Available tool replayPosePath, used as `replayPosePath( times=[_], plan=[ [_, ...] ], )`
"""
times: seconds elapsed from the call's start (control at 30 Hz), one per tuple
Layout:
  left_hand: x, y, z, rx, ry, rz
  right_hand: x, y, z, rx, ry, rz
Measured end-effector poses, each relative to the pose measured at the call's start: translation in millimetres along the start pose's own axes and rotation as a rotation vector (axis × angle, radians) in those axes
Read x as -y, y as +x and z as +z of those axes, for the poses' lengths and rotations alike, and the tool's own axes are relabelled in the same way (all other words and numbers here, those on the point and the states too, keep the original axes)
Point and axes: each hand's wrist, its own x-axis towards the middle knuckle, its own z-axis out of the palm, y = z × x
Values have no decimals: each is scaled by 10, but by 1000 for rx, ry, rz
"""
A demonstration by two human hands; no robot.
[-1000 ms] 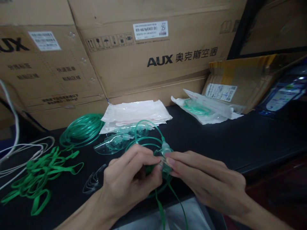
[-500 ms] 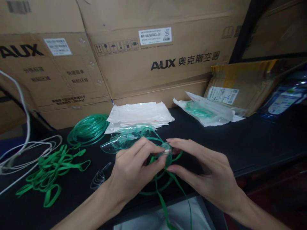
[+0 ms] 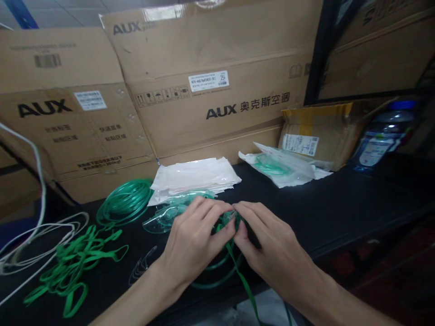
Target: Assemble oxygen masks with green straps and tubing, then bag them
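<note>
My left hand [image 3: 200, 231] and my right hand [image 3: 273, 237] meet over the black tabletop. Both are closed, fingertips pinching a small translucent green oxygen mask [image 3: 229, 218] between them. Much of the mask is hidden by the fingers. A green elastic strap [image 3: 245, 284] hangs down from it toward the front edge. Clear green tubing [image 3: 212, 286] curves below the hands. Just behind my left hand lie more transparent green masks [image 3: 163, 219]. Thin clear plastic pieces [image 3: 141, 267] lie left of my left wrist.
Left are tangled green straps [image 3: 79, 260], a green tubing coil [image 3: 124, 201] and white cable [image 3: 42, 181]. Behind lie white packets [image 3: 195, 176] and an opened pouch [image 3: 278, 167]. Large cartons [image 3: 170, 131] wall the back; a smaller box [image 3: 314, 131] and blue-capped bottle [image 3: 382, 136] stand right.
My right fingers have closed in on the mask, where they were spread around it before. The mask is now more covered. The camera view has tilted up, showing more of the cartons.
</note>
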Motion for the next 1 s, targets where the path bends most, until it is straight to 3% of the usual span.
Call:
replayPosePath(
  times=[0.53,0.73,1.0],
  plan=[
    [49,40,-50,70,-18,154,-72,-100,8,51,-84,-7],
    [75,-23,2,43,-65,39,-83,-131,42,48,-140,16],
    [107,-35,34,-35,-120,-59,-75,-139,69,24,32,125]
  ],
)
